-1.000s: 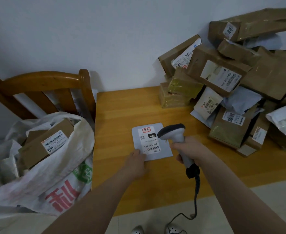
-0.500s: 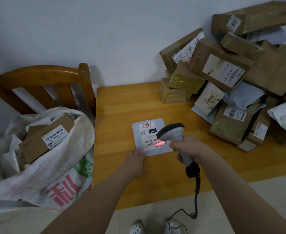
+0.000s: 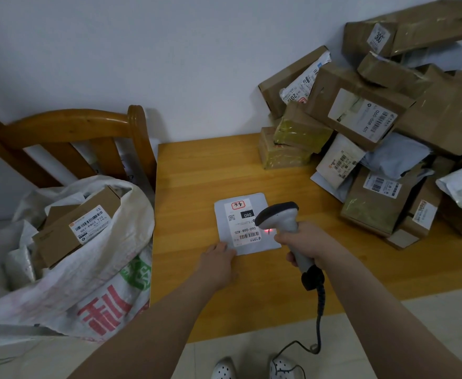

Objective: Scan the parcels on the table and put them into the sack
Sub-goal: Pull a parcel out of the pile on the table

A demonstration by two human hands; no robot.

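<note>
**Head view.** The red scan spot (image 3: 268, 230) now sits just right of the barcode, where half a second ago it lay on it. My left hand (image 3: 218, 265) still rests with flat, relaxed fingers on the near-left corner of the flat white parcel (image 3: 224, 214). My right hand (image 3: 306, 242) is clenched round the handle of the grey scanner (image 3: 281, 214). The parcel lies flat on the wooden table (image 3: 197, 173), right of the sack (image 3: 101, 269). Its label reads "060" and "060-068-A05". A box (image 3: 60, 242) in the sack reads "507-P802 T72".

Wooden chair (image 3: 68, 132) before a white wall (image 3: 169, 50); white perforated shoes (image 3: 224, 369) on pale floor tiles (image 3: 429, 324).
</note>
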